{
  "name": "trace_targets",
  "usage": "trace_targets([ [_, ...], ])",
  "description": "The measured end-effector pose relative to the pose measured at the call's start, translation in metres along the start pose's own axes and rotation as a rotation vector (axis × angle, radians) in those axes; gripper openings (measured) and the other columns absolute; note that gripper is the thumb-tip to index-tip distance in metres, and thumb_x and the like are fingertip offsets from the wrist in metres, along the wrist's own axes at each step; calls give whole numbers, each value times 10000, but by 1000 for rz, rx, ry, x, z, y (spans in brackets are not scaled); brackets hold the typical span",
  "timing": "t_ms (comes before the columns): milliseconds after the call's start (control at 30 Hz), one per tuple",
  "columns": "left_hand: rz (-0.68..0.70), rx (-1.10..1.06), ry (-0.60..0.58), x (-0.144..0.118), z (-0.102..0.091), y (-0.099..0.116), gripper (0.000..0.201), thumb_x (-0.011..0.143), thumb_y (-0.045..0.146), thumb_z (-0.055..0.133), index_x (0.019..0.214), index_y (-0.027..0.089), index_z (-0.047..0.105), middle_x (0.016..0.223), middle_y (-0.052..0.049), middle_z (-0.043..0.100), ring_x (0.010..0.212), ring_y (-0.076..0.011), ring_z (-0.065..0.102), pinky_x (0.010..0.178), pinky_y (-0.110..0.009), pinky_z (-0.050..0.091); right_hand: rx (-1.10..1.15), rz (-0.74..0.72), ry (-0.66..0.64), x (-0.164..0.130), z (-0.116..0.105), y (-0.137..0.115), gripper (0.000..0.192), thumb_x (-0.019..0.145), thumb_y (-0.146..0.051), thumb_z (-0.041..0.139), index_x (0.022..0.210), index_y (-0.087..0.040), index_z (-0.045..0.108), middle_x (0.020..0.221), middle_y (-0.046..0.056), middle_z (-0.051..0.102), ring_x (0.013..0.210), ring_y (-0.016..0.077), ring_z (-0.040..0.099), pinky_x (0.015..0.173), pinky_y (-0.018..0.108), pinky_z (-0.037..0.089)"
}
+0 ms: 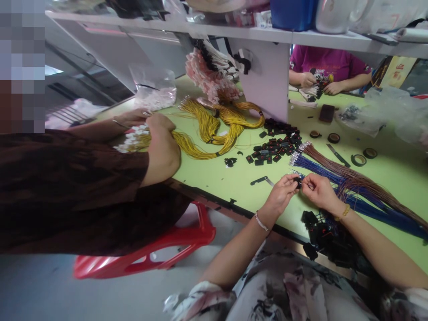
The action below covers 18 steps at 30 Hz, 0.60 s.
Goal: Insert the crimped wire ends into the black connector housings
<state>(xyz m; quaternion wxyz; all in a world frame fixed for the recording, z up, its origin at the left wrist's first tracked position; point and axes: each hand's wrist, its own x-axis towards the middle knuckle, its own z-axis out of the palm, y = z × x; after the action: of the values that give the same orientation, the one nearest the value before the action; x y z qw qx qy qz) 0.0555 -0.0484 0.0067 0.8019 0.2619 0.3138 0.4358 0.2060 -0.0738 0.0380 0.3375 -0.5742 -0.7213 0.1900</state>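
Reaching forward over the green worktop [227, 187] edge, both forearms converge; the left hand [280, 195] and right hand [317, 191] meet fingertip to fingertip, pinching a small black connector [297, 181] between them. Blue wires [334, 176] and brown wires [347, 171] trail rightward just beyond; loose black connectors [276, 145] lie farther ahead.

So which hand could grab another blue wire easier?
Probably the right hand. The blue wires lie just beyond and beside it, with their metal tips close by. The left hand sits farther from them, pinching the small black connector with its fingertips.
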Motion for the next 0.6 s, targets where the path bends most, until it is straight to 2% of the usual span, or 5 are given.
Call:
trace_targets([
  [100,8,30,35,1,0,-2,308,631,134,759,925,147,670,769,-7,592,712,-80,543,700,-208,435,-94,-86,14,-3,6,5,112,778,-184,516,667,-183,509,581,-15,509,515,100,411,515,228,299],
  [267,-44,-36,77,5,-3,-4,243,628,119,742,861,133,674,822,-28,620,745,-94,561,701,-217,436,-345,-357,22,-3,11,16,139,838,-196,455,741,-165,549,678,60,566,602,150,472,559,267,326],
  [400,-56,-28,94,8,-5,-1,207,640,121,734,839,130,678,844,-33,627,745,-91,560,678,-209,429,-234,-310,37,0,7,18,81,816,-170,480,755,-178,532,664,31,559,578,136,466,558,254,344],
  [600,-68,-14,53,9,-8,-3,238,635,145,751,862,130,682,864,-36,630,773,-99,571,696,-212,436,-110,-240,40,-1,6,16,50,787,-150,508,757,-184,529,660,10,556,558,118,461,551,236,350],
])
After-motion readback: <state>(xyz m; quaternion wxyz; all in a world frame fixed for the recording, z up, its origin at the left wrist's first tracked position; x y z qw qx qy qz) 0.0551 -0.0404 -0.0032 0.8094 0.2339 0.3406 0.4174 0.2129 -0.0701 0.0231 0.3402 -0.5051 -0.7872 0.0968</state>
